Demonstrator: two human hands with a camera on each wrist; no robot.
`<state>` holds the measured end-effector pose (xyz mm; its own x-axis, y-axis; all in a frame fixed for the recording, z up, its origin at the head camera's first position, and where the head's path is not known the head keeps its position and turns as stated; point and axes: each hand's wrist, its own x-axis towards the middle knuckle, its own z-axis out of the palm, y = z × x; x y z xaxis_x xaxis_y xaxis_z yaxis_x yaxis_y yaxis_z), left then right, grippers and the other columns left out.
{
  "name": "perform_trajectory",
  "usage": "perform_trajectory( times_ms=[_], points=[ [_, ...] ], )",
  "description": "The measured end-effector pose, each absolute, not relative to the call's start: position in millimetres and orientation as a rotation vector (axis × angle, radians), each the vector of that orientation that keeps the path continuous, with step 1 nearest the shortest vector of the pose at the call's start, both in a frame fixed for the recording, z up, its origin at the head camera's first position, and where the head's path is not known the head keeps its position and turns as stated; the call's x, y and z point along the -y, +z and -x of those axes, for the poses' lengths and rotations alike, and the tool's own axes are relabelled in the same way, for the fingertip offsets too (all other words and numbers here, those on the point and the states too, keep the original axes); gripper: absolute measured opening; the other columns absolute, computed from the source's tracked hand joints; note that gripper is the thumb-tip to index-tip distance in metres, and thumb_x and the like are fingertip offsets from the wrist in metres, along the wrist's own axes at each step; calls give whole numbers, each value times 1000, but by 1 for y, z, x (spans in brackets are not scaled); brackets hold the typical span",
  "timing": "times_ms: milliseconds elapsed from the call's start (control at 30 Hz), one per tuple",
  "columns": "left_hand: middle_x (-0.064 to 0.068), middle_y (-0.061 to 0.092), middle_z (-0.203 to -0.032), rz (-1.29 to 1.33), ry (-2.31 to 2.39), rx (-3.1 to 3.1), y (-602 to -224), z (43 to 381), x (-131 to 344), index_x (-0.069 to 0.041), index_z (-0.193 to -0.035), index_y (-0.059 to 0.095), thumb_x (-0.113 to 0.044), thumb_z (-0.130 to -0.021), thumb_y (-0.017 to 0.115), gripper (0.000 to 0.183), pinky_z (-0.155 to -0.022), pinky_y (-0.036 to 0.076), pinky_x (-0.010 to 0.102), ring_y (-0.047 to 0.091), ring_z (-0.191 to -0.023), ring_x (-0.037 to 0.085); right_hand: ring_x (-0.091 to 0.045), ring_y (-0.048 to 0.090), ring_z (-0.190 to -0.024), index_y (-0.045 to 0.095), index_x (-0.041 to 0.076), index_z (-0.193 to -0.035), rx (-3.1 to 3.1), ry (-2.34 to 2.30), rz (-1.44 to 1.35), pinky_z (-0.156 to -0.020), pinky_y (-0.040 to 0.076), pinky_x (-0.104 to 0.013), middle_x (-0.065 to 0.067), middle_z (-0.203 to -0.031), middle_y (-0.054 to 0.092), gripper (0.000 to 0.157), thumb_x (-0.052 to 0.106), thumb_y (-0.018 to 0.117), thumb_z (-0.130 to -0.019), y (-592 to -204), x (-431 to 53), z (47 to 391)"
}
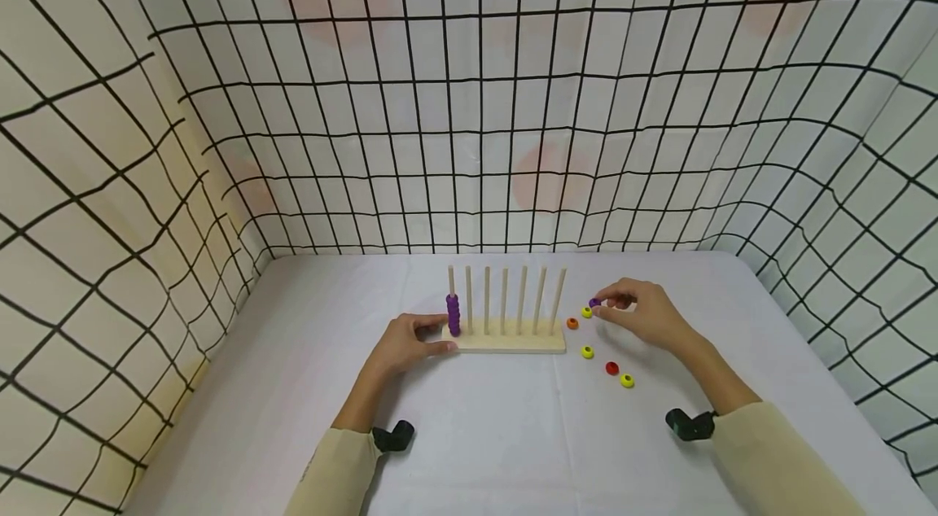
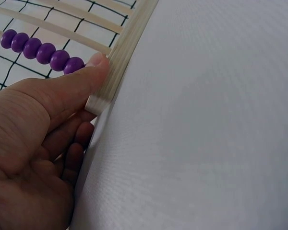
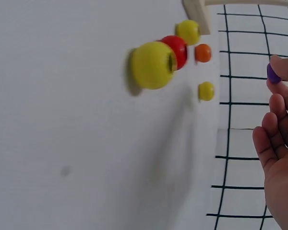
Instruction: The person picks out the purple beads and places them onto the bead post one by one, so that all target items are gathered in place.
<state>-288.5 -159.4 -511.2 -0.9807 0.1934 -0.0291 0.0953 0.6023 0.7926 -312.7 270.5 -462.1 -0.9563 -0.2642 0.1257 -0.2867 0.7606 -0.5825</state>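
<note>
A wooden bead stand (image 1: pixel 513 343) with several upright pegs is on the white table. Several purple beads (image 2: pixel 45 53) are stacked on its leftmost peg. My left hand (image 1: pixel 407 343) grips the left end of the base, its thumb (image 2: pixel 97 64) on the wood near the stacked beads. To the right of the stand, my right hand (image 1: pixel 645 312) pinches a single purple bead (image 3: pixel 273 74) between thumb and fingertip. In the head view, a yellow bead (image 1: pixel 586 312) is just beside those fingertips, and an orange bead (image 1: pixel 572 323) lies nearer the stand.
Closer to the front lie a red bead (image 1: pixel 611 368) and two more yellow beads, one beside it (image 1: pixel 627 380) and one nearer the base (image 1: pixel 587 352). White walls with black netting (image 1: pixel 498 133) enclose the table (image 1: pixel 498 451) at the back and sides.
</note>
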Motion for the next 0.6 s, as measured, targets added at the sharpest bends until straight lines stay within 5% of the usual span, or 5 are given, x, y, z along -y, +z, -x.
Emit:
perform_trajectory(
  times_ms=[600],
  points=[
    [5, 69, -137, -244, 1330, -2710, -514, 290, 160, -22, -132, 72, -41, -81, 88, 57, -115, 45, 52, 61, -133, 28, -26, 57, -100, 74, 14, -117, 2788, 978, -494, -78, 49, -26, -3, -98, 64, 34, 40, 74, -96, -386, -253, 310]
  ],
)
